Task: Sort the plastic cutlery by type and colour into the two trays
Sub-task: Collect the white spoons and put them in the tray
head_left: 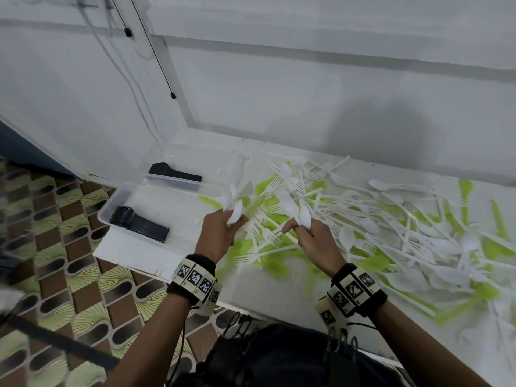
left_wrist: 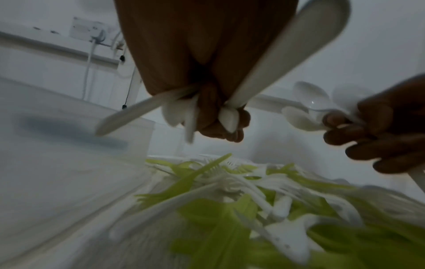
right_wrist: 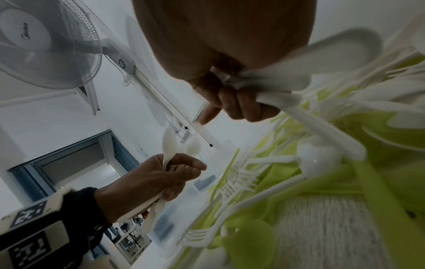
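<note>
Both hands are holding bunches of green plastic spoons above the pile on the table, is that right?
Not quite: the colour is wrong. The head view shows the left hand and the right hand each gripping white plastic spoons, not green ones, above the mixed pile of white and green plastic cutlery.

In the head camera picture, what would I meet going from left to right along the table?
Clear plastic tray with a stack of black plastic cutlery → left hand gripping white plastic spoons → right hand gripping more white spoons → loose heap of white and green plastic cutlery.
</note>
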